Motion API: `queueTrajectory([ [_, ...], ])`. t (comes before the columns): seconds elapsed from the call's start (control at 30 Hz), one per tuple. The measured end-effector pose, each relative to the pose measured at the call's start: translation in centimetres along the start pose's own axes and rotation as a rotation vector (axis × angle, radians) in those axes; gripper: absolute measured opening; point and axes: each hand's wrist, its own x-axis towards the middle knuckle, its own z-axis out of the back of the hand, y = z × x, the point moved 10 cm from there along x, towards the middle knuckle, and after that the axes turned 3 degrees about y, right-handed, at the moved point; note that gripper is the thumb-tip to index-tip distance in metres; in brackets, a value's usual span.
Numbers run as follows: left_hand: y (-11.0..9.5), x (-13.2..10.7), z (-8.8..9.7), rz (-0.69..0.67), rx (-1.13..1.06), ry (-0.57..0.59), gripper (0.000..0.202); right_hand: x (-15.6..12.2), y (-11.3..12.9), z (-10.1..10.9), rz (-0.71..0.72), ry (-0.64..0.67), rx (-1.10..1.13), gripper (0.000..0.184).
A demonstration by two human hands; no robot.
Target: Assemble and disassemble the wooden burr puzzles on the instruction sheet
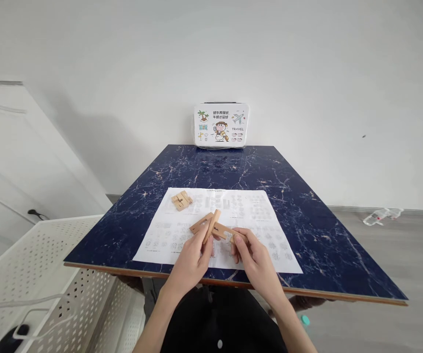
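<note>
Between my two hands, just above a printed sheet (233, 208), is a group of notched wooden puzzle pieces (224, 231) that cross one another. My left hand (196, 250) pinches a narrow piece that points up and away, near the crossing. My right hand (248, 247) grips the right end of the long piece, which carries a dark mark. Another piece (198, 224) sticks out to the left behind my left fingers; whether it is joined to the others I cannot tell. Several more small wooden pieces (182, 200) lie close together on the sheet's far left corner.
The sheet lies on a dark blue marbled table (218, 169). A white cartoon-printed case (221, 125) stands at the table's far edge by the wall. A white perforated basket or rack (49, 255) is at the left. Crumpled clear plastic (382, 215) lies on the floor at right.
</note>
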Motion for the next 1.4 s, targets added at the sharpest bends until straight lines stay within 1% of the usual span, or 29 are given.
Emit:
queueTrajectory([
  [0.13, -0.2, 0.0, -0.1, -0.007, 0.001, 0.018, 0.06, 0.0, -0.3, 0.1, -0.019, -0.002, -0.01, 0.043],
  [0.37, -1.2, -0.1, 0.3, -0.075, 0.069, -0.022, 0.058, 0.1, -0.4, 0.3, 0.003, -0.022, -0.045, 0.045],
  [0.5, -1.0, -0.1, 0.0, -0.055, 0.072, 0.009, 0.056, 0.1, -0.2, 0.2, 0.008, -0.027, -0.055, 0.043],
  [0.67, -1.2, 0.0, -0.2, -0.086, 0.117, 0.017, 0.056, 0.0, 0.1, 0.2, 0.004, -0.045, -0.052, 0.042],
  [0.87, -1.5, -0.2, -0.3, -0.096, 0.137, 0.037, 0.056, 0.0, -0.3, 0.2, -0.027, -0.04, -0.012, 0.042],
  [1.03, -1.0, -0.3, -0.5, -0.095, 0.105, 0.062, 0.056, 0.0, -0.2, 0.4, -0.017, -0.05, -0.016, 0.043],
  [1.27, -0.2, -0.2, -0.2, -0.092, 0.113, 0.0, 0.057, 0.0, 0.1, 0.5, -0.003, -0.07, -0.035, 0.042],
  [1.4, -0.1, -0.2, -0.2, -0.076, 0.121, 0.005, 0.059, 0.0, 0.2, 0.5, 0.012, -0.075, -0.039, 0.039],
])
